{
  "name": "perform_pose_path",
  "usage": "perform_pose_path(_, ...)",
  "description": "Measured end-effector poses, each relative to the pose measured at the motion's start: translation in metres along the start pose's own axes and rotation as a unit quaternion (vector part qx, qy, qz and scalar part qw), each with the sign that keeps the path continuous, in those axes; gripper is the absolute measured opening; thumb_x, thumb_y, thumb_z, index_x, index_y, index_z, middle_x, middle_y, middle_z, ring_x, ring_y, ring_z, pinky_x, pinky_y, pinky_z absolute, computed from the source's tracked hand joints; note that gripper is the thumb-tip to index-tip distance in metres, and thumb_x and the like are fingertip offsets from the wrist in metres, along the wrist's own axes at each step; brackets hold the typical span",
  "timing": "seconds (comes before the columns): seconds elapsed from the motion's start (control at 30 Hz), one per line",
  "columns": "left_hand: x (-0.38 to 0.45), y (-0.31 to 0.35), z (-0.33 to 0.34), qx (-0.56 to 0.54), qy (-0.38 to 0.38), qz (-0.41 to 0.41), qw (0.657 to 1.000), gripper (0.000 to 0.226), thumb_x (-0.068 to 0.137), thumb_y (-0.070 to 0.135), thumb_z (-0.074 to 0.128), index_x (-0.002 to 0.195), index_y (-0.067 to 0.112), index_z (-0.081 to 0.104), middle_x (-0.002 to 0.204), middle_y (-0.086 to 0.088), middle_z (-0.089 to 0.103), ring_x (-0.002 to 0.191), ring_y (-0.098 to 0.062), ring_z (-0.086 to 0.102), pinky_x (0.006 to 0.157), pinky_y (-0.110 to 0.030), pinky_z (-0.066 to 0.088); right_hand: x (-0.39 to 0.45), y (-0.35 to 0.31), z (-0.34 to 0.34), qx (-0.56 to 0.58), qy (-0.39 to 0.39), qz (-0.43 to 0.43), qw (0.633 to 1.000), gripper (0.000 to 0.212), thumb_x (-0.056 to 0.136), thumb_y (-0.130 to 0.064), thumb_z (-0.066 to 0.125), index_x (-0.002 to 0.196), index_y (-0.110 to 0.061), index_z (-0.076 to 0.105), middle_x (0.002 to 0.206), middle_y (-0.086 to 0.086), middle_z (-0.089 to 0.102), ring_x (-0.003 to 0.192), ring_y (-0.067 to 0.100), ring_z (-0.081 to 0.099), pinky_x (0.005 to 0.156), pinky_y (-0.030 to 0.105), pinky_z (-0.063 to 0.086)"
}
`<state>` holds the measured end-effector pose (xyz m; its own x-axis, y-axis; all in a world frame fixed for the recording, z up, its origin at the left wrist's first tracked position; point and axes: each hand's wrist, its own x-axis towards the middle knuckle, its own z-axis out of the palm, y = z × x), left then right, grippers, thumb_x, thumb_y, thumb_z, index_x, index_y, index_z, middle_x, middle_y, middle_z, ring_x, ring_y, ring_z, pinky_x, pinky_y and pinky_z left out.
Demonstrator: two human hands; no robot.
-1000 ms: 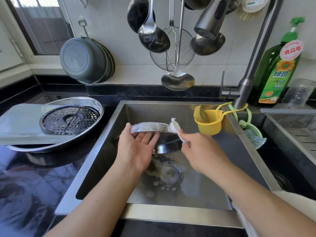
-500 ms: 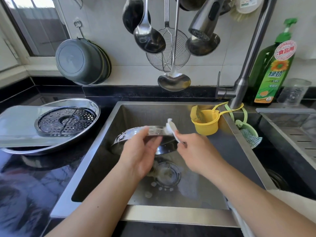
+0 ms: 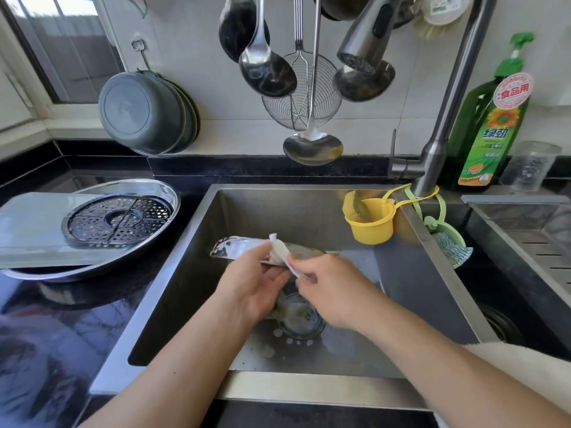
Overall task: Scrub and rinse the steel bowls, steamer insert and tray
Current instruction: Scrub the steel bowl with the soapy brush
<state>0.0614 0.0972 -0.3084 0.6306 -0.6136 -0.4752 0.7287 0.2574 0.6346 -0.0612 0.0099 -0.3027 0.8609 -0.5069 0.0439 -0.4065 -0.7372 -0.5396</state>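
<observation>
Over the sink [image 3: 197, 257], above the drain: left hand [image 3: 253, 287] gripping a tilted steel bowl [image 3: 238, 249], fingers curled at its rim. Right hand [image 3: 333, 291] pinching a white cloth [image 3: 279, 251] against that rim, just beside the left fingertips. Steamer insert [image 3: 119, 219] on tray [image 3: 40, 230], well left.

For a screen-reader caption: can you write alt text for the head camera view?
Over a steel sink, the left hand holds a steel bowl while the right hand rubs it with a white cloth. A steamer insert lies on a tray on the left counter.
</observation>
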Motion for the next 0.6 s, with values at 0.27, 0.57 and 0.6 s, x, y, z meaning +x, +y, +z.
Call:
perform_pose_path(0.27,0.004,0.011,-0.005,-0.064,0.027,0.044,0.997,0.018,0.107,0.004,0.047,0.116,-0.007,0.058,0.099,-0.022,0.071,0.092,-0.033,0.072,0.078,-0.047,0.060,0.006,0.021,-0.014,-0.032,0.007,0.076,0.997,0.050,0.101,-0.023,0.042,0.148,-0.041,0.047,0.083,0.006,0.053,0.082,0.028,0.052,0.057,0.035,0.037)
perform_pose_path(0.57,0.005,0.019,-0.005,-0.121,0.015,0.051,0.991,0.019,0.108,0.002,0.041,0.119,-0.008,0.053,0.113,-0.027,0.065,0.098,-0.039,0.070,0.097,-0.053,0.053,0.001,0.011,-0.012,-0.089,0.072,0.052,0.992,0.047,0.104,-0.025,0.040,0.149,-0.038,0.042,0.090,0.008,0.056,0.089,0.031,0.053,0.066,0.038,0.047)
perform_pose_path(0.6,0.003,0.018,-0.004,-0.115,0.009,0.050,0.992,0.016,0.106,0.000,0.042,0.113,-0.008,0.054,0.111,-0.025,0.065,0.100,-0.038,0.070,0.099,-0.052,0.053,0.000,0.014,-0.014,-0.090,0.068,0.079,0.991,0.047,0.104,-0.024,0.039,0.149,-0.036,0.042,0.094,0.010,0.057,0.093,0.032,0.055,0.068,0.039,0.049)
